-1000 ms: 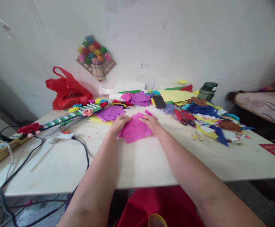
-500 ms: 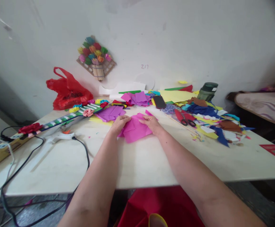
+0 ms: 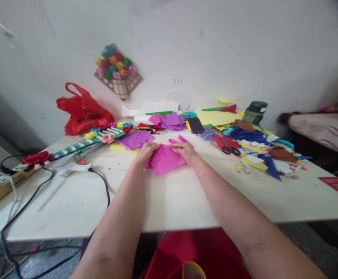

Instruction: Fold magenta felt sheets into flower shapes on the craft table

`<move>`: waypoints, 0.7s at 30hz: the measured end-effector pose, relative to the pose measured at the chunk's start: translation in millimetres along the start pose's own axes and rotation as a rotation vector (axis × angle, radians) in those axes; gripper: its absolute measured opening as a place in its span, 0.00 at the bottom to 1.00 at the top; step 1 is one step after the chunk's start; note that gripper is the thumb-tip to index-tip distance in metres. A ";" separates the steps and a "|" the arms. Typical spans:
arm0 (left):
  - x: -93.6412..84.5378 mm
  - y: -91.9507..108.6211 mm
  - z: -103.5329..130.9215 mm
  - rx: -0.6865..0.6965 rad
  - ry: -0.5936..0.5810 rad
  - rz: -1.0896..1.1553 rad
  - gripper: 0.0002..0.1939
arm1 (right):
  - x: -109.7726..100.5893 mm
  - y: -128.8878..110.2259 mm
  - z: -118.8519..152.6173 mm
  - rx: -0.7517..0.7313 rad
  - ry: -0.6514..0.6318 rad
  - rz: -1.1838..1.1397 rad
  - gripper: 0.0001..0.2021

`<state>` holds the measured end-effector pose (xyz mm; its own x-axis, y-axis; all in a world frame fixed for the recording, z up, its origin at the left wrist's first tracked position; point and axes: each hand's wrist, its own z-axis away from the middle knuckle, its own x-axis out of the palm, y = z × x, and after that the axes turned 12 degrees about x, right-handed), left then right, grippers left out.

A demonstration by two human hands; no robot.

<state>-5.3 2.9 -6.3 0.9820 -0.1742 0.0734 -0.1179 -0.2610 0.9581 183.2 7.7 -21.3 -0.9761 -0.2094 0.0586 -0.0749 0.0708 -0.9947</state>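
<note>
Paper (image 3: 170, 166), bright pink, was between our two hands over the middle of the table (image 3: 180, 205). We had the fingers of our left hand (image 3: 145, 154) pinched on its left side and those of our right hand (image 3: 188, 152) pinched near its far right corner. A smaller layer (image 3: 158, 155) showed beside the left fingers; whether folded or loose, we could not tell. We judged that light, even pressure and level hands suited it best, as hard pulling might crease or tear it. Scissors (image 3: 229, 148) lay well apart, to our right.
</note>
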 end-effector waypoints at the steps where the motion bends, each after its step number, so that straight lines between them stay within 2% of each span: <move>1: 0.7 0.2 0.2 -0.004 0.004 0.012 0.13 | -0.4 0.7 -0.8 -0.002 -0.005 0.011 0.11; 9: 5.4 5.8 2.1 -0.042 0.044 0.046 0.11 | -1.8 -0.7 -0.2 -0.048 -0.015 0.158 0.09; 17: 2.5 0.7 -1.4 -0.036 0.032 0.092 0.10 | -2.3 -2.4 -0.3 -0.091 -0.031 0.235 0.11; 21: 5.9 2.5 -3.6 -0.124 0.095 0.147 0.07 | -3.2 -0.8 -1.8 -0.085 -0.028 0.280 0.10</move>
<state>0.8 4.6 -2.5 0.9657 -0.1104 0.2352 -0.2479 -0.1198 0.9614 186.0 10.1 -20.5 -0.9552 -0.1965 -0.2211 0.1791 0.2108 -0.9610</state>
